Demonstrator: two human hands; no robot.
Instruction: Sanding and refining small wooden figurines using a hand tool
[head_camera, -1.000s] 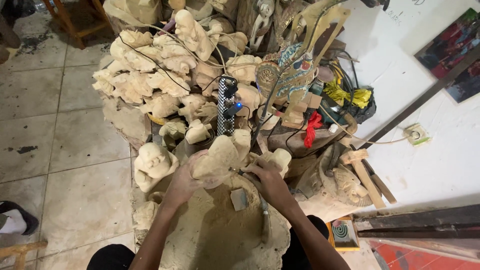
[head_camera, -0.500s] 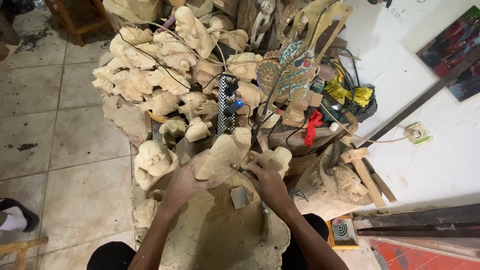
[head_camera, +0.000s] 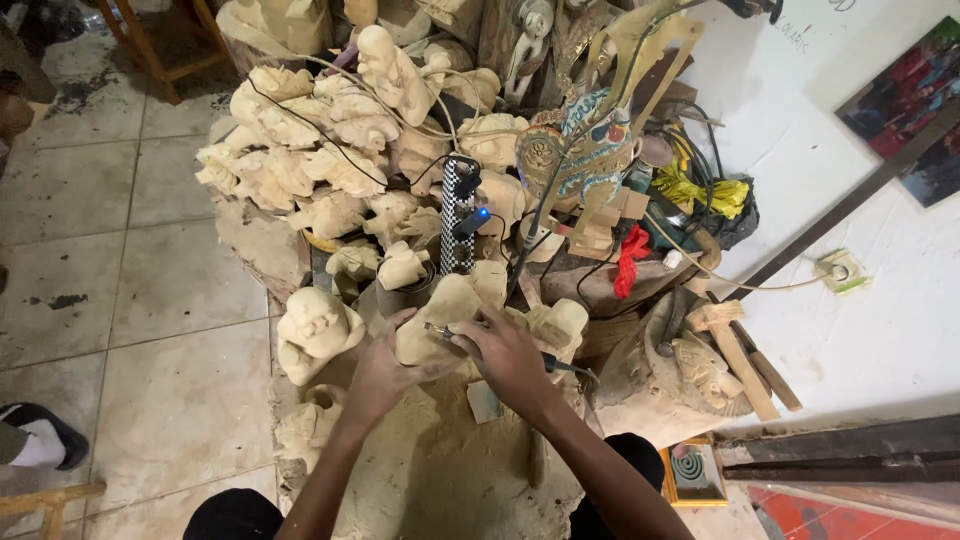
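My left hand (head_camera: 378, 377) grips a pale unfinished wooden carving (head_camera: 436, 318) from the left and below, holding it over a sawdust-covered work surface (head_camera: 430, 470). My right hand (head_camera: 505, 358) holds a thin corded rotary carving tool (head_camera: 447, 333), its tip pressed against the carving's right side. The tool's black cord (head_camera: 570, 368) trails off to the right behind my hand.
A heap of several pale rough-carved wooden figures (head_camera: 300, 150) fills the space beyond. A checkered power strip (head_camera: 460, 210) with a blue light stands among them. A painted flat puppet (head_camera: 585, 150), yellow and red cloth, a wooden mallet (head_camera: 725, 335) and a wall socket (head_camera: 838, 270) lie right. Tiled floor spreads left.
My hands and the carving stay in nearly the same spot; the right hand has shifted slightly along the carving with the tool.
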